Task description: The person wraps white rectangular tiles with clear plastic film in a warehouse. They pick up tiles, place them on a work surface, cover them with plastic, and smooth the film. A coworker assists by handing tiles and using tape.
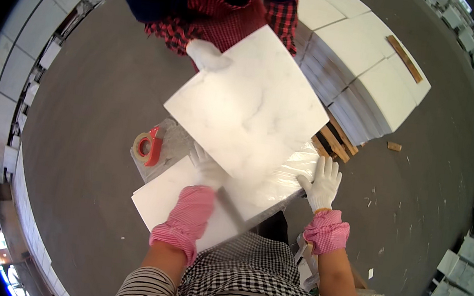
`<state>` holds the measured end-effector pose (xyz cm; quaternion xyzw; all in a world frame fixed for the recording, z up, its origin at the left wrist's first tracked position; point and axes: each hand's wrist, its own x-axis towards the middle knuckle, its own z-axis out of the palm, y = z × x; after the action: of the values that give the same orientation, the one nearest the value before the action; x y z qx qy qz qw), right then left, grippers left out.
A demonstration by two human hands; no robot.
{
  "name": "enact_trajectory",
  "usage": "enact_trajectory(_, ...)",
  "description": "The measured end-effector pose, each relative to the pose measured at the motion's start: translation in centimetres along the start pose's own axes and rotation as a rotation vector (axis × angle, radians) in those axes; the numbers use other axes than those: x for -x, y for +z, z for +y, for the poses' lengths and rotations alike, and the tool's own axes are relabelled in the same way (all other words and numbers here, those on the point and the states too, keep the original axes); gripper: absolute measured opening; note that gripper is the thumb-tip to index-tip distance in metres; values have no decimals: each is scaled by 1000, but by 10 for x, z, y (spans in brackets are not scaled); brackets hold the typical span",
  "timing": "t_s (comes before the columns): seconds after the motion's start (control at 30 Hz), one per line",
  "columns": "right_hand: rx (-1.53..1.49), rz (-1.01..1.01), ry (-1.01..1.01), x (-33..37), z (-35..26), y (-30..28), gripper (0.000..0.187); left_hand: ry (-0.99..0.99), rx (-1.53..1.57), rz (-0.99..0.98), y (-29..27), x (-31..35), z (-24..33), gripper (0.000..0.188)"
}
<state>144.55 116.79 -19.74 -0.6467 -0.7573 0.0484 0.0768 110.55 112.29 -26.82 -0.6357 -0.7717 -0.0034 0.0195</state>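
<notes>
Checked apron [250, 266] lies nearest. Right hand [323, 184]: fingers spread wide, at the edge of clear film [300, 166]. Left hand [207, 167]: blurred, beside the marbled slab [251, 103]; grip cannot be told. Marbled slab: ahead of both hands, co-worker's hand [207, 57] at its far side; apparently not yet set down. White panel [164, 192]: below left hand, already laid.

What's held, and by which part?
Another person's hand grips the marbled tile by its upper left edge. Your open right hand holds nothing; your left hand is too blurred to tell.
</notes>
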Motion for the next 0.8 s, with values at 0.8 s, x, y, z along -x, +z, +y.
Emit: enact_trajectory(0.8, -623, -48, 461, 229, 38, -80, 59, 10, -355, -488, -131, 19, -62, 49)
